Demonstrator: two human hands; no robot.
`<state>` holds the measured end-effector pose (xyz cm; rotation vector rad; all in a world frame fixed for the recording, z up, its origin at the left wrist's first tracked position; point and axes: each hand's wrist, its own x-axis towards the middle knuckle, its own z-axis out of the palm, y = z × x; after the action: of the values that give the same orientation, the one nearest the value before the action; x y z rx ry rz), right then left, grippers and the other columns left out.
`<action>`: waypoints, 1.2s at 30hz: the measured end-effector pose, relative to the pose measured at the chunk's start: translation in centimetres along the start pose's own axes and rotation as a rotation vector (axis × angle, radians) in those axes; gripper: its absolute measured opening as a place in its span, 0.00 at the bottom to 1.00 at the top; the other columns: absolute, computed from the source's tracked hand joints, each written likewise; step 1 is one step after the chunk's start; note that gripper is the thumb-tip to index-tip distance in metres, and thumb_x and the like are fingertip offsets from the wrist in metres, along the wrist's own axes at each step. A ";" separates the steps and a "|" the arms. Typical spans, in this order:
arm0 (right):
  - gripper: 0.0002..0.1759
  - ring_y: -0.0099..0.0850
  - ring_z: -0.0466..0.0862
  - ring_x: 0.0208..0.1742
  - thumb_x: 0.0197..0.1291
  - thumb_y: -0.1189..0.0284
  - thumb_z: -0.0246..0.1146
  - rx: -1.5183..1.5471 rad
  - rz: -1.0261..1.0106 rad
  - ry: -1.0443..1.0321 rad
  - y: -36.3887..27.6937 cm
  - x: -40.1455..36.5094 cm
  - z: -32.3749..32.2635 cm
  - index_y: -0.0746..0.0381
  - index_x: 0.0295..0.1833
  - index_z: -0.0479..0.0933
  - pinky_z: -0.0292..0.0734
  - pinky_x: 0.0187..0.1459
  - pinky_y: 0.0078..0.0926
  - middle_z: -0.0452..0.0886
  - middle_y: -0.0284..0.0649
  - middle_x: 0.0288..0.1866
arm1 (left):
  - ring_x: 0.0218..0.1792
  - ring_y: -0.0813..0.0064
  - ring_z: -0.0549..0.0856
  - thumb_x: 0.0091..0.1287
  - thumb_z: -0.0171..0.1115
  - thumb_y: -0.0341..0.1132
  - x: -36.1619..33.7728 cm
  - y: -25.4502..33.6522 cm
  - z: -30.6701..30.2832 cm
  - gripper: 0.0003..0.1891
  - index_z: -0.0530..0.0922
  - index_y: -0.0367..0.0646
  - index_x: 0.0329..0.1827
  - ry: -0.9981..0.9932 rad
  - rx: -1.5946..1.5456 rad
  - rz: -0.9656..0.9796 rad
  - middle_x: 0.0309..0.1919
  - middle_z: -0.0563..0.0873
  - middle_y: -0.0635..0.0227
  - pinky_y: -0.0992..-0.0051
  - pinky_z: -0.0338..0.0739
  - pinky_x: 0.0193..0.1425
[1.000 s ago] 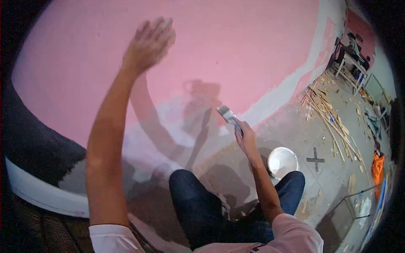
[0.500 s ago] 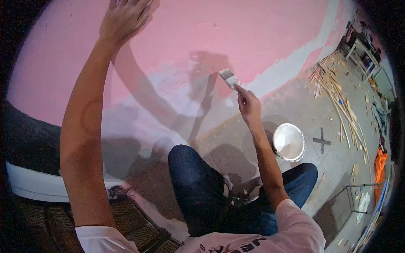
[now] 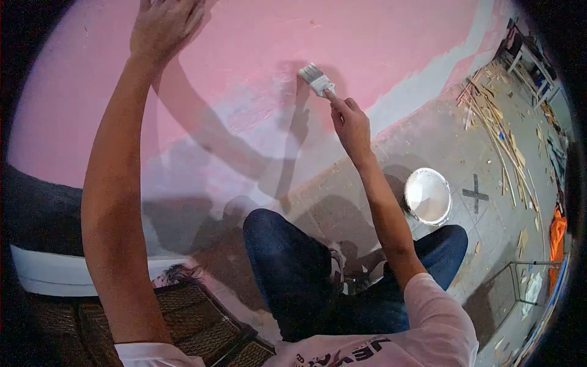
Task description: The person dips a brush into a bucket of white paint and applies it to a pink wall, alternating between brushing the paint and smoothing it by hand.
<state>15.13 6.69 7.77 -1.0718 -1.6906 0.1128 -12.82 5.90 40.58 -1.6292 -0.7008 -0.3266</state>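
My right hand (image 3: pixel 351 125) grips a paintbrush (image 3: pixel 317 81) by its handle, the fingers wrapped round it. The brush's pale bristles point up and left, close over the pink wall (image 3: pixel 257 37), where its shadow falls beside it. White paint covers the lower part of the wall in uneven patches. My left hand (image 3: pixel 166 27) lies flat against the wall at the upper left, fingers stretched out and partly cut off by the frame's top edge. A white bucket (image 3: pixel 428 196) with pale paint inside stands on the floor, right of my right forearm.
Wood strips and scraps (image 3: pixel 501 140) litter the floor at the right. A dark tape cross (image 3: pixel 475 194) marks the tiles beside the bucket. A metal frame (image 3: pixel 516 281) stands at the lower right. Brown woven matting (image 3: pixel 195 318) lies at the lower left, by a white ledge (image 3: pixel 55 275).
The brush in my right hand has moved left and up along the wall. My left hand stays on the wall, appearing slightly further left as the view shifts.
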 end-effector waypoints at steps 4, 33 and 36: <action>0.19 0.47 0.85 0.34 0.72 0.74 0.62 -0.162 0.081 -0.123 5.0 -4.2 3.8 0.53 0.65 0.83 0.80 0.37 0.45 0.81 0.48 0.33 | 0.76 0.54 0.69 0.66 0.63 0.37 0.1 -1.0 -0.2 0.23 0.77 0.46 0.65 -0.022 -0.004 0.010 0.73 0.75 0.58 0.50 0.59 0.80; 0.21 0.40 0.79 0.29 0.69 0.79 0.64 -0.042 0.105 -0.094 5.6 -7.9 1.2 0.55 0.66 0.84 0.76 0.35 0.38 0.77 0.46 0.30 | 0.76 0.55 0.70 0.68 0.61 0.35 0.0 -1.9 0.8 0.21 0.78 0.43 0.63 0.077 0.003 0.022 0.72 0.76 0.58 0.51 0.59 0.80; 0.21 0.43 0.79 0.29 0.69 0.79 0.64 0.013 0.125 -0.018 3.1 -5.3 0.3 0.55 0.65 0.84 0.77 0.35 0.39 0.77 0.47 0.30 | 0.76 0.56 0.70 0.69 0.60 0.36 0.0 -2.0 0.6 0.20 0.77 0.43 0.63 0.028 0.026 0.021 0.72 0.76 0.59 0.51 0.59 0.80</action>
<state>16.76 4.97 2.12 -1.1699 -1.6363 0.2142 -14.18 6.59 42.03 -1.6038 -0.6635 -0.3237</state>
